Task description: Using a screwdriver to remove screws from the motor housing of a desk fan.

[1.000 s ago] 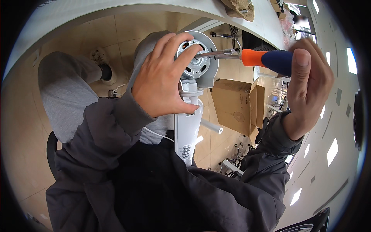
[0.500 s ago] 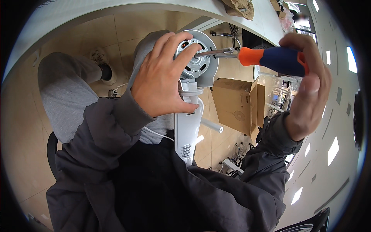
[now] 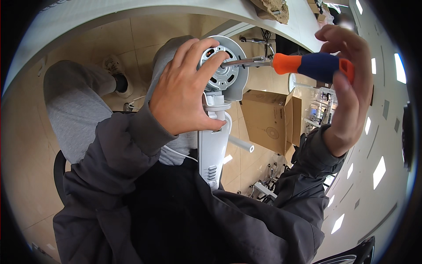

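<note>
Left hand (image 3: 184, 88): arched over the fan (image 3: 220, 106), back toward the view, grasping its head with fingers across the rim of the motor (image 3: 226, 77) and thumb low on the neck.
Right hand (image 3: 351, 94): raised at the butt of the screwdriver (image 3: 288, 64), loosely opened rather than clenched, fingers curved above the handle, thumb touching or just beside it; cannot tell which.
Screwdriver: nearly level in view, orange and blue at the handle, overlapping the spindle (image 3: 255, 60) at the shank; cannot tell where the tip meets.
Fan: rising from the lap to just short of the desk's near edge in view, white, with motor exposed.
Desk (image 3: 303, 26): bending across the top, beyond motor and screwdriver.
Open room: right of the fan's column, above the floor (image 3: 235, 169), as far as the carton.
Rod (image 3: 241, 144): jutting rightward into that room from beside the column.
Carton (image 3: 263, 116): on the floor, flaps open, below the screwdriver in view.
Lump (image 3: 274, 9): brown, at the desk's near edge, upper right.
Legs (image 3: 74, 92): grey-trousered, close on the left.
Cord (image 3: 180, 152): white, left of the column.
</note>
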`<state>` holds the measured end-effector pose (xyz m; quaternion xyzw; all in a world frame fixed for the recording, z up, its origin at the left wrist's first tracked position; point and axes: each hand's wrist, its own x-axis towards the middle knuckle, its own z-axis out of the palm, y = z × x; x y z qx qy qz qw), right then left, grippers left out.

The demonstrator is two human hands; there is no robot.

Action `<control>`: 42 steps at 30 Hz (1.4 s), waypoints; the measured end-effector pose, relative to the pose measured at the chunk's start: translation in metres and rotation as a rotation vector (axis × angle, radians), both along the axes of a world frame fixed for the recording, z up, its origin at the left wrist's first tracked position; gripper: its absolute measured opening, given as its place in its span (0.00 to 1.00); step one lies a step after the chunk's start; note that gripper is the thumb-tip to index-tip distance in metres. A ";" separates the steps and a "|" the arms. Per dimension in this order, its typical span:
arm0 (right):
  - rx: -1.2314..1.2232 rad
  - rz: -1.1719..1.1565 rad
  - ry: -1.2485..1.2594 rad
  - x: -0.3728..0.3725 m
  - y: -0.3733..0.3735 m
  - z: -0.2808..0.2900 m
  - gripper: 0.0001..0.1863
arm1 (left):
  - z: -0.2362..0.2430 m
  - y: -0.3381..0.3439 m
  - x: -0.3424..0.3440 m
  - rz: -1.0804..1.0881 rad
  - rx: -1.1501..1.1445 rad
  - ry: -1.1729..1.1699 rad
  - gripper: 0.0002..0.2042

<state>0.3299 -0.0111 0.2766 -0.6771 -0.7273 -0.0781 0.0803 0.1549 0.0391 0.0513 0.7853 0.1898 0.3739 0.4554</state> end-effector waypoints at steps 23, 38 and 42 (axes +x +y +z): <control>-0.152 -0.027 -0.169 0.017 -0.009 0.010 0.16 | 0.001 0.000 0.001 0.008 0.016 -0.005 0.50; -0.068 0.217 -0.030 0.020 0.000 0.005 0.19 | 0.002 0.001 0.003 0.009 0.013 0.001 0.49; -0.169 0.199 0.113 0.010 -0.006 0.009 0.29 | 0.003 0.000 0.004 0.000 0.007 0.002 0.49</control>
